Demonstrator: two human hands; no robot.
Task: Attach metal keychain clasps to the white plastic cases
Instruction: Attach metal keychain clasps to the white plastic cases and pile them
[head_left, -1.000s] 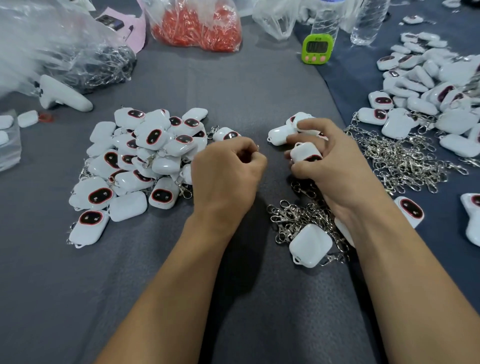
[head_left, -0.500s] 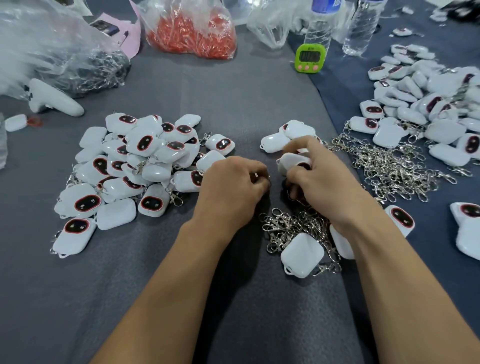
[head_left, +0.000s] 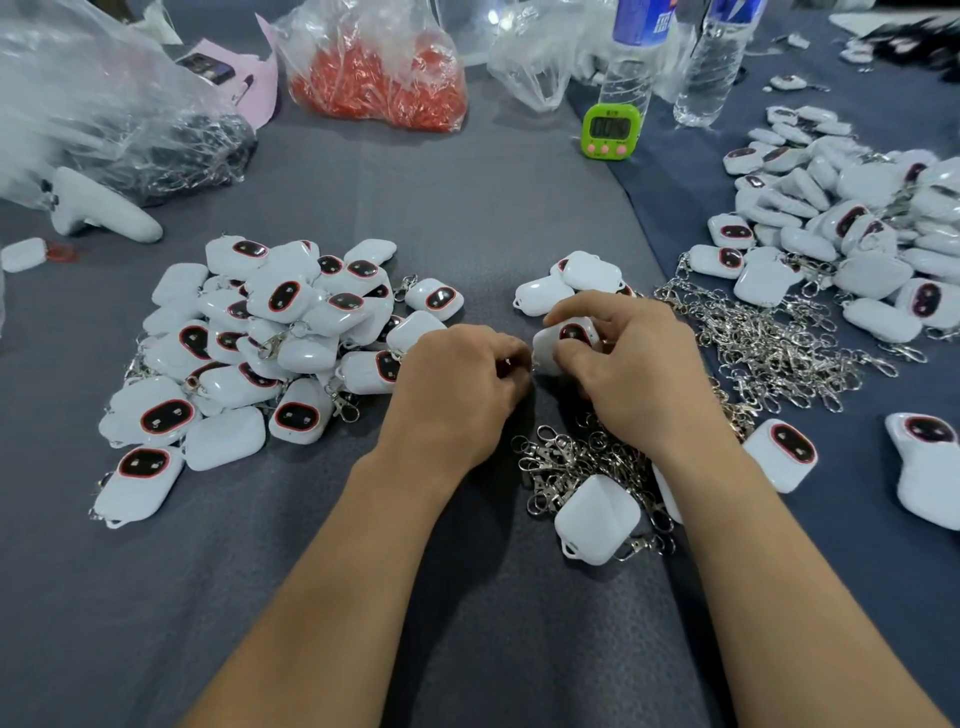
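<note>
Glossy rounded white case (head_left: 563, 338) gripped by right hand (head_left: 639, 374); left hand (head_left: 457, 395) pinches metal clasp (head_left: 511, 362).

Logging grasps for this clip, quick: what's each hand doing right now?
Left hand: pinches a small metal clasp, mostly hidden by the fingers.
Right hand: grips a white case.

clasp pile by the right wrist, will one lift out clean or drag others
Probably drags others: the clasp pile looks tangled, hooks and rings interlocked. Likely floppy, since each shows linked parts. The white case lying on it may shift too.
</note>
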